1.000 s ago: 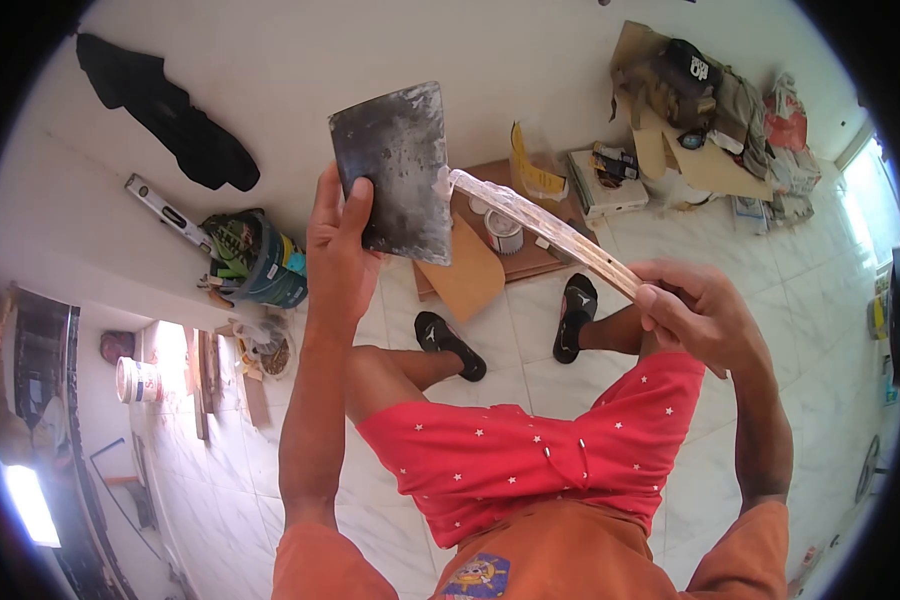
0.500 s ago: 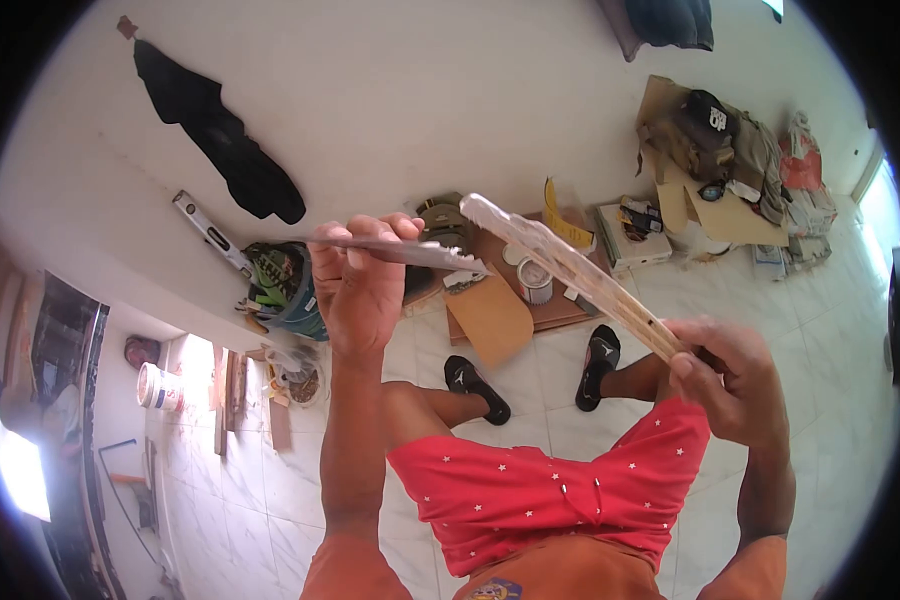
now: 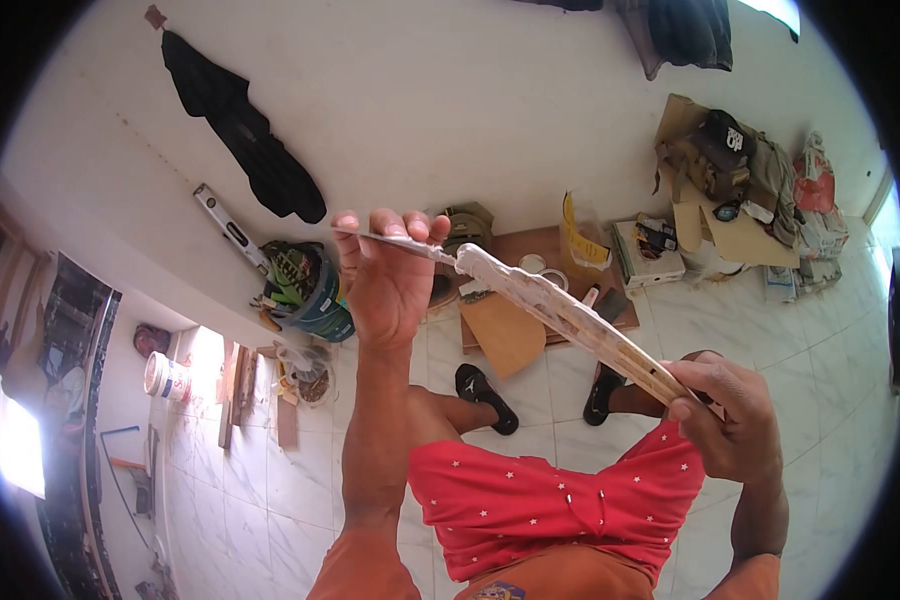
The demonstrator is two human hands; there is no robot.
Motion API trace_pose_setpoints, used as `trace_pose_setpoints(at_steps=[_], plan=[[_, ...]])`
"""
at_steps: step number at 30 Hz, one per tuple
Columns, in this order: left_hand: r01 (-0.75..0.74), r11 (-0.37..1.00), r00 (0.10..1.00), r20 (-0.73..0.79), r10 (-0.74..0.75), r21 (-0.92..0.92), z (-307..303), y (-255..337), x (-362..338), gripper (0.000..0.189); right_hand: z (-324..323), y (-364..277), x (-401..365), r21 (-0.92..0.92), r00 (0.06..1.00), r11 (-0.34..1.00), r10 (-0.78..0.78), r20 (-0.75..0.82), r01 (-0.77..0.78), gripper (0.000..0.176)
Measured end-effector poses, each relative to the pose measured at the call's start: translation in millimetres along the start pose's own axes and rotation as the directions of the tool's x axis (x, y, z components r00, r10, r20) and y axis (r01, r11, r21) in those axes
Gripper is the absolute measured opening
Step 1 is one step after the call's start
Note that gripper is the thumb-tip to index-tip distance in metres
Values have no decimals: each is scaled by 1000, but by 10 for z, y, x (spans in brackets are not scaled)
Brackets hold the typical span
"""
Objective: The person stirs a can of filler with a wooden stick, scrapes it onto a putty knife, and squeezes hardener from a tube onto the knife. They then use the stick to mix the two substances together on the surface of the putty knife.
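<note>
My left hand (image 3: 385,275) is raised and closed, thumb and fingertips pinching a thin grey scraper blade (image 3: 385,241) seen nearly edge-on. White paste clings to the blade's right end, which sits right at the upper tip of a wooden board (image 3: 625,348). That board, also seen close to edge-on, slants down to the right, with thick white paste (image 3: 500,280) along its upper half. Wrapped round its lower end is my right hand (image 3: 732,415), thumb on the near side.
A bucket of tools (image 3: 320,305) and a spirit level (image 3: 232,228) stand by the wall. Brown cardboard (image 3: 505,330) lies on the tiled floor ahead. Further right are a box (image 3: 650,258), a backpack (image 3: 705,172) and a bag (image 3: 818,190). A white bucket (image 3: 167,377) is at left.
The scraper blade has come to the board's upper tip, where a gap showed before. The board's upper end sits lower in view, and the camera view has shifted.
</note>
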State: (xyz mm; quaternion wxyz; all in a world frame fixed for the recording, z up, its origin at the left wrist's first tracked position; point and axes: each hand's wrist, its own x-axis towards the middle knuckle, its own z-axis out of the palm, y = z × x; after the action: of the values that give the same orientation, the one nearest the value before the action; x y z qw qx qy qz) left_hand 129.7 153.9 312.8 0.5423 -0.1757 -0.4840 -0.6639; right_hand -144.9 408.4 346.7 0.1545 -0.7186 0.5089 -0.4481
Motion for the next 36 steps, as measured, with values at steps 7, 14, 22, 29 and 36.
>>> trace_pose_setpoints(at_steps=[7,14,22,29,36], plan=[[84,996,934,-350,-69,28,243,-147,-107,25,38,5,53,-150,993,988,-57,-107,41,42],[289,956,819,-507,-270,-43,383,-308,-245,27,-53,124,160,-352,980,928,-168,-107,120,50],[374,906,729,-541,-421,-200,341,-430,-375,25,-82,144,216,-271,994,959,-102,-49,85,42],[382,889,697,-552,-457,-254,340,-472,-429,26,-79,187,226,-135,997,991,29,68,-20,32],[404,893,716,-540,-442,-196,186,-416,-485,27,-65,288,173,-124,986,990,89,139,-72,29]])
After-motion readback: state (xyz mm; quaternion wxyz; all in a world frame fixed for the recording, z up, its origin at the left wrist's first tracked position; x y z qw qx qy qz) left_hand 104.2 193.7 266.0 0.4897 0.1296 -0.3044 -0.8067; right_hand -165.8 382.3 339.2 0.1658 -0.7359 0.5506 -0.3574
